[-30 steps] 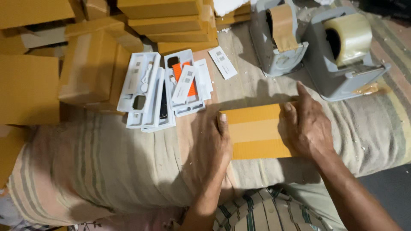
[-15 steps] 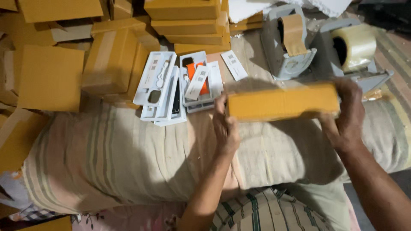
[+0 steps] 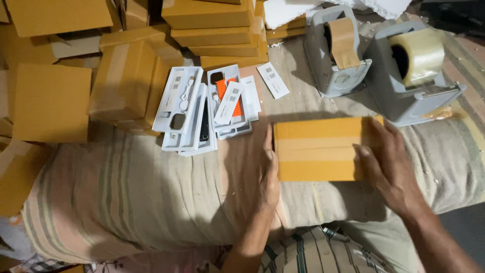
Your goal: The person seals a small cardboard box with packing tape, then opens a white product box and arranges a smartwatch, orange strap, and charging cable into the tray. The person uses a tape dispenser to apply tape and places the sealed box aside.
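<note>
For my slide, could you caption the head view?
Both hands press a taped cardboard box flat near two tape dispensers.

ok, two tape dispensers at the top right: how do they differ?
The left dispenser carries a brown tape roll; the right dispenser carries a clear, glossy roll. The right one looks larger and sits nearer the right hand. Both are grey, upright, on the striped cloth.

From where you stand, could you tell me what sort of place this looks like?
Probably a small packing station set up on a cloth-covered surface: stacked brown cardboard boxes, two grey tape dispensers, and white product trays. Both hands press a taped box.
</note>
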Motion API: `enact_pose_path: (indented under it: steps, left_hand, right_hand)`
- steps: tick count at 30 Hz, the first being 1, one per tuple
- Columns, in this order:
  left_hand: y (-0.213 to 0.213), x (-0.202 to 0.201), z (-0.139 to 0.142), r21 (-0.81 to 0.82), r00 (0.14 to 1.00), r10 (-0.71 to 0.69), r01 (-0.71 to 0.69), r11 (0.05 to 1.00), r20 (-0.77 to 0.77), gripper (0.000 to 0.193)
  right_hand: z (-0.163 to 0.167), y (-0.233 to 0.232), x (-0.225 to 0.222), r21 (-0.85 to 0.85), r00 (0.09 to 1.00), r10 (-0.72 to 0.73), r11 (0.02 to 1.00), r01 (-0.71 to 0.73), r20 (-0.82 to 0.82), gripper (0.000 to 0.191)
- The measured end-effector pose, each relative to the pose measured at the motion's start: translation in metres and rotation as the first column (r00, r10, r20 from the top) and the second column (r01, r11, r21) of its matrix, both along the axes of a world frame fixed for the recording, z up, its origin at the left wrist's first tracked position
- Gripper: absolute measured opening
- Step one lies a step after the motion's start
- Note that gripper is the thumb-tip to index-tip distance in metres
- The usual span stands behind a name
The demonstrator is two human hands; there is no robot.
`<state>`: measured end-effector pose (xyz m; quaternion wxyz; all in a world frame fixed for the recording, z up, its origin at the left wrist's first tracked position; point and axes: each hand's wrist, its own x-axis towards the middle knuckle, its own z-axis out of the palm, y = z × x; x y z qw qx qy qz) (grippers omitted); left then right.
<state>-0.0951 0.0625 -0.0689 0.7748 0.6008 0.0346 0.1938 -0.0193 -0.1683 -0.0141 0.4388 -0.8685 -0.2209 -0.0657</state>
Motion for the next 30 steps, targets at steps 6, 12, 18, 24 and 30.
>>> enact_pose_path:
  steps: [6,12,18,24,30]
  left_hand:
    - [-0.003,0.027,-0.014,0.474,0.955,0.261,-0.297,0.829,0.141,0.079]
    - [-0.003,0.019,0.003,0.491,0.951,0.286,-0.308,0.815,0.122,0.08]
    - [0.004,0.017,0.027,0.821,0.895,0.295,-0.43,0.377,0.334,0.067]
    - [-0.041,0.005,0.031,0.038,0.978,0.191,-0.188,0.981,-0.079,0.067]
    - [-0.074,-0.02,0.051,0.199,0.963,0.245,-0.263,0.944,0.111,0.08]
  right_hand:
    - [-0.014,0.055,0.031,-0.585,0.907,0.14,0.8,0.133,0.397,0.074]
    - [-0.02,0.12,0.039,-0.721,0.879,0.379,0.69,-0.061,0.289,0.071]
    - [0.005,0.059,0.066,-0.734,0.953,0.265,0.675,-0.073,0.149,0.056]
    - [-0.01,-0.005,0.045,-0.377,0.897,0.075,0.92,0.106,0.435,0.024]
    - [-0.047,-0.029,0.023,0.434,0.995,-0.084,0.9,0.052,0.055,0.03]
